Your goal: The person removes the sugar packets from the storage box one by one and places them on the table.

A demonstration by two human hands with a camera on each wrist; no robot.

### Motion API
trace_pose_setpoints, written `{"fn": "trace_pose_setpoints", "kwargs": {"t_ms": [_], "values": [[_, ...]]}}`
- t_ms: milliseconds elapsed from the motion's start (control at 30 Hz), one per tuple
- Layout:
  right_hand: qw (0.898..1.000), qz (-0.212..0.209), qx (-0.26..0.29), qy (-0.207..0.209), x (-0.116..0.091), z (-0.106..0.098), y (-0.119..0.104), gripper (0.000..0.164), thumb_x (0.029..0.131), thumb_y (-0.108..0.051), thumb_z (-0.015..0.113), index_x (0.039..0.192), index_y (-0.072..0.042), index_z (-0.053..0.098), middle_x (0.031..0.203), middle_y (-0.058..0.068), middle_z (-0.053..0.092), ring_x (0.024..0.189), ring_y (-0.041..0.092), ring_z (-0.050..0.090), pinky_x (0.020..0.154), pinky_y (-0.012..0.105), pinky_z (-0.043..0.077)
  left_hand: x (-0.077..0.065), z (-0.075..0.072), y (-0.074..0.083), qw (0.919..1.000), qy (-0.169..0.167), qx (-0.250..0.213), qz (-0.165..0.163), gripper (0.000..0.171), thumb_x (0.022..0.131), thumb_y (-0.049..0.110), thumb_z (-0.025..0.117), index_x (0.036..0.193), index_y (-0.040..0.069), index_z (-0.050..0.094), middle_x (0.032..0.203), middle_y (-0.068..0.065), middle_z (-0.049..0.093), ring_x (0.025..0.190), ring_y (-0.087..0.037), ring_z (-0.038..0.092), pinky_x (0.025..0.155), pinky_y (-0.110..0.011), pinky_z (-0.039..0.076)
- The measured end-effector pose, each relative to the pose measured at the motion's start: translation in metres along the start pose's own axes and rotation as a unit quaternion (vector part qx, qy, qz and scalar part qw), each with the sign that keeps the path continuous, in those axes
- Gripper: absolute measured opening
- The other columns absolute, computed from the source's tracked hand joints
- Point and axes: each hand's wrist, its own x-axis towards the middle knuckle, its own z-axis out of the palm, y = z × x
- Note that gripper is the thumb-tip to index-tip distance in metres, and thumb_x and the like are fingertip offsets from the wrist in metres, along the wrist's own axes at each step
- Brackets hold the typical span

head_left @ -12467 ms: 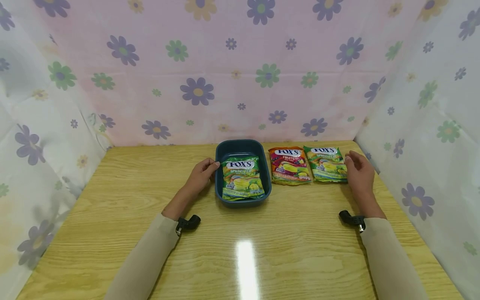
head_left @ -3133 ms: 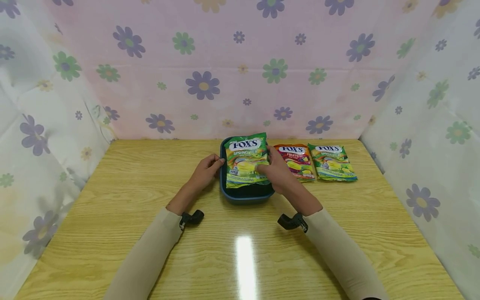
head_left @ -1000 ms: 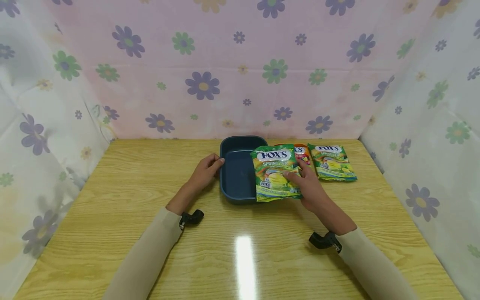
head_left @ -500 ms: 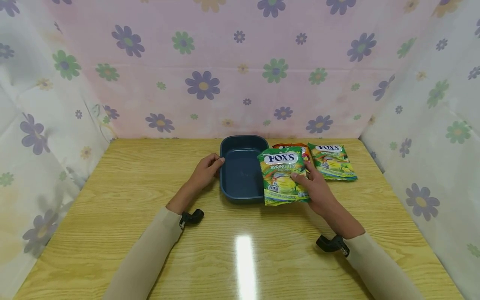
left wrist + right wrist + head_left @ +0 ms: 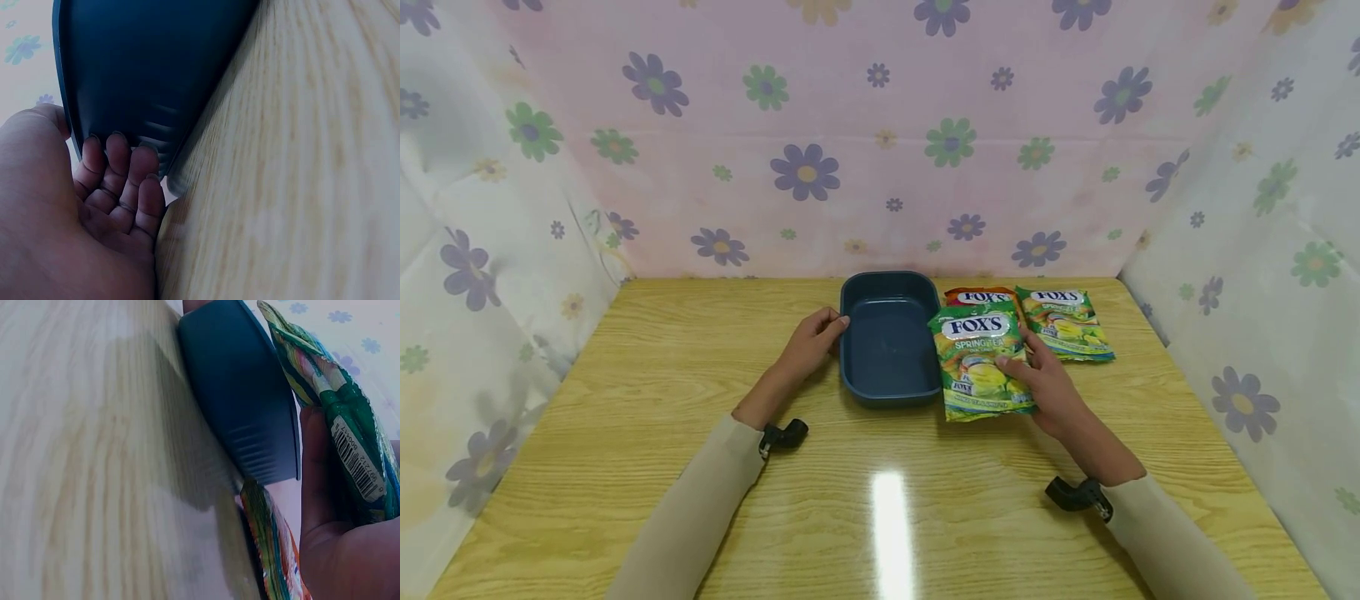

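Note:
My right hand grips a green FOX'S Spring Tea candy bag, thumb on its front and fingers behind. The bag hangs just right of a dark blue plastic tub, overlapping the red FOX'S Fruits candy bag behind it. The right wrist view shows the held bag's barcoded back above the table. My left hand holds the tub's left rim, with the thumb at the edge and fingertips against the outer wall. Nothing lies inside the tub.
Another green Spring Tea bag lies flat at the back right, beside the red bag. The wooden table meets a floral cloth backdrop at the back, with cloth walls at both sides.
The green bag, lying in the tub at first, was lifted out by my right hand and carried right and toward me, past the tub's right rim. My left hand stays at the rim.

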Motion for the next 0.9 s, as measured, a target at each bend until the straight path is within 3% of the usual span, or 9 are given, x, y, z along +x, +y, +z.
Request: {"fn": "trace_pose_setpoints", "kwargs": {"t_ms": [100,200,500,667,900], "values": [[1.0,-0.007,0.008,-0.003,-0.001,-0.004,0.001,0.078,0.111,-0.016,0.056,0.17,-0.014,0.005,0.151,0.01,0.047,0.108,0.01,0.07,0.088,0.03,0.061,0.0,0.0,0.001,1.0,0.001,0.002,-0.004,0.035,0.113,0.017,0.052,0.11,-0.017,0.059,0.091,-0.025,0.061,0.087,-0.044,0.06,0.081,-0.051,0.054],[1.0,-0.013,0.015,-0.005,-0.003,-0.008,0.002,0.073,0.111,-0.015,0.058,0.168,-0.011,0.012,0.134,-0.002,0.06,0.107,0.012,0.073,0.087,0.032,0.062,-0.001,0.0,0.002,1.0,0.002,0.002,-0.004,0.035,0.113,0.017,0.052,0.11,-0.017,0.059,0.091,-0.025,0.062,0.086,-0.041,0.061,0.082,-0.052,0.054],[1.0,-0.003,0.015,-0.009,-0.01,-0.02,0.004,0.079,0.111,-0.012,0.056,0.17,-0.011,0.003,0.136,-0.007,0.058,0.111,0.009,0.071,0.09,0.03,0.061,-0.001,0.0,0.003,1.0,0.002,0.006,0.005,0.034,0.113,0.016,0.052,0.109,-0.017,0.058,0.092,-0.029,0.061,0.078,-0.023,0.06,0.081,-0.053,0.054],[1.0,0.002,0.01,-0.009,-0.012,-0.024,0.006,0.076,0.11,-0.011,0.058,0.168,-0.007,0.009,0.13,-0.007,0.062,0.109,0.011,0.073,0.089,0.031,0.061,-0.001,0.0,0.004,1.0,0.003,0.005,-0.001,0.034,0.113,0.017,0.052,0.109,-0.016,0.058,0.092,-0.028,0.062,0.076,-0.015,0.061,0.082,-0.052,0.055],[1.0,-0.006,-0.009,-0.011,-0.008,-0.028,0.011,0.067,0.109,-0.011,0.059,0.161,-0.004,0.019,0.125,-0.006,0.067,0.105,0.013,0.074,0.086,0.032,0.062,-0.001,0.001,0.004,0.9999,0.005,0.007,-0.007,0.034,0.113,0.017,0.052,0.109,-0.017,0.058,0.094,-0.031,0.062,0.075,-0.014,0.06,0.081,-0.05,0.055]]}}
